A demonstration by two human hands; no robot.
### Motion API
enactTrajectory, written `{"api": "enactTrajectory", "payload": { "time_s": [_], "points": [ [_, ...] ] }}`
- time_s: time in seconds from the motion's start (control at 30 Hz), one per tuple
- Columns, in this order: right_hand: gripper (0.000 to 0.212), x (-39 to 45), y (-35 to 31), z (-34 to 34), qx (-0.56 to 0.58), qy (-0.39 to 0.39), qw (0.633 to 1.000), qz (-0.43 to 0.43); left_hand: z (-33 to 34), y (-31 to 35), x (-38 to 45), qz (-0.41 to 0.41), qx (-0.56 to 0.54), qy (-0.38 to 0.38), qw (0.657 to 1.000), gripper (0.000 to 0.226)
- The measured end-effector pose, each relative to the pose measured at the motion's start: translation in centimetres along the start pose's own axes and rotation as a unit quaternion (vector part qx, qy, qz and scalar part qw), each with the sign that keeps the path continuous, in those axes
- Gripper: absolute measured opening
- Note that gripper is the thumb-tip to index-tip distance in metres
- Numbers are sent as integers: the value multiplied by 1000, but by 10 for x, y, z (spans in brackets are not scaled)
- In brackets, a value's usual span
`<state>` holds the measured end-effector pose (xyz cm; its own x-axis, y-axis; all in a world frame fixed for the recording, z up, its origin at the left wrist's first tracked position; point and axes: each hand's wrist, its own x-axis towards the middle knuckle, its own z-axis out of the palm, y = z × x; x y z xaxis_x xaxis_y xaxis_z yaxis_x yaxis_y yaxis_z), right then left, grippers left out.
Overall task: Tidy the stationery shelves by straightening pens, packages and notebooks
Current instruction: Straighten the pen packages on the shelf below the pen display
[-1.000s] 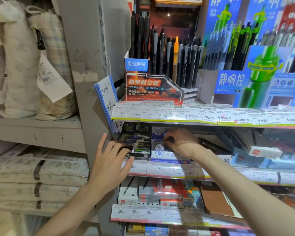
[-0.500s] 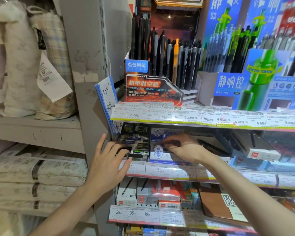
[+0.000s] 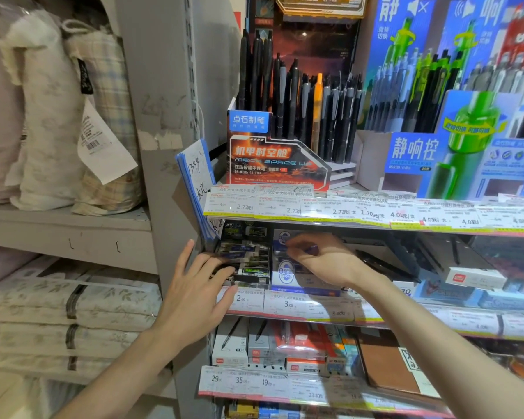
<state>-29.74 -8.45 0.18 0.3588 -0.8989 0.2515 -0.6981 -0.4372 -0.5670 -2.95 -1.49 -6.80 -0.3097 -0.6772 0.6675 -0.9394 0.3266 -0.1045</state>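
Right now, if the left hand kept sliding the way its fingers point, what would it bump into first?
Probably the black box of small packages. The left hand lies flat, fingers aimed up and right into the shelf, fingertips already at that box's front edge. Depth is hard to judge.

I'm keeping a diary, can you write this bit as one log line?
left hand touching dark packets | right hand on blue-white box | middle shelf

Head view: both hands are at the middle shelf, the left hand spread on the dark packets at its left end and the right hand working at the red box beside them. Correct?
Not quite. The head view shows the right hand at a blue and white box, not a red one. The rest holds: the left hand lies spread on the dark packets at the left end of the middle shelf.
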Motion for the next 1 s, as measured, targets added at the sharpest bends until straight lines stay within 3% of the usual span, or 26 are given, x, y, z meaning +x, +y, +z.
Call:
{"api": "enactTrajectory", "payload": {
  "time_s": [0.13,0.47,0.7,1.0],
  "points": [
    [27,13,-27,12,17,-21,999,-21,-5,-2,-1,9,7,-18,1000,37],
    [28,39,-61,42,-146,-78,982,-95,-9,-8,-2,18,4,-38,999,36],
    [20,38,-59,46,-132,-51,984,-109,-9,-9,-3,21,9,-45,999,37],
    [28,34,-55,39,-79,-36,992,-88,-9,-8,-3,21,12,-38,999,37]
  ]
}}
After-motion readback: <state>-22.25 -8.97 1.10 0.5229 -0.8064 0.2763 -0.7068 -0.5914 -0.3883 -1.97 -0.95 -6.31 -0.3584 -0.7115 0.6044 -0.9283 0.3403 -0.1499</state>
